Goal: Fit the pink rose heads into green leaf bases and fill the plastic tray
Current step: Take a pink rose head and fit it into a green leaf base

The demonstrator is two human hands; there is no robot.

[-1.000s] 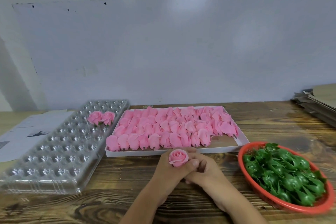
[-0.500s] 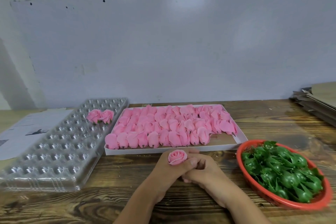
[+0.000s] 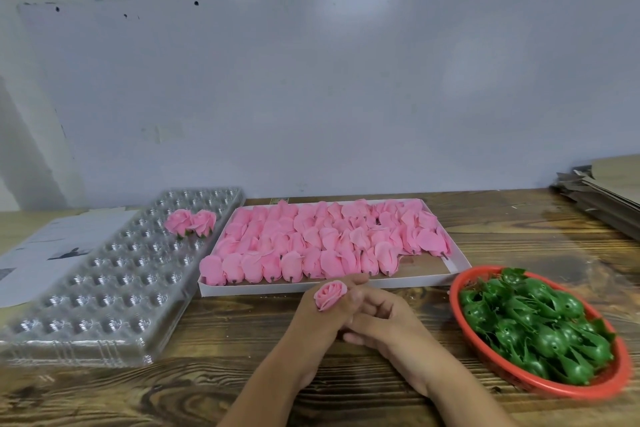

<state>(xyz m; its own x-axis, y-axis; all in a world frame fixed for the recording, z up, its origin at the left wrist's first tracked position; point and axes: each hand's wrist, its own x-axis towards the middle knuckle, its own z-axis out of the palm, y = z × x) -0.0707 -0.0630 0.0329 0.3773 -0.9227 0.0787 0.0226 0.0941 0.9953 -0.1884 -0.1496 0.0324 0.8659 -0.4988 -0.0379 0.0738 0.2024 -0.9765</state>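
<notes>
While the left hand point(image 3: 313, 317) pinches a pink rose head point(image 3: 329, 294), the right hand point(image 3: 384, 326) curls against it, grasp unclear, between clear plastic tray point(image 3: 104, 288) and red basket point(image 3: 540, 388).

place: small craft assembly workshop | cues: wooden bench point(image 3: 214, 367), bulk rose heads point(image 3: 322, 239), stacked cardboard point(image 3: 602, 191)

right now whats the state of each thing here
plastic tray: nearly unfilled, two finished roses seated
white box: mostly full of pink rose heads
red basket: full of green leaf bases
left hand: holds one rose
right hand: fingers curled, grip unclear
</notes>
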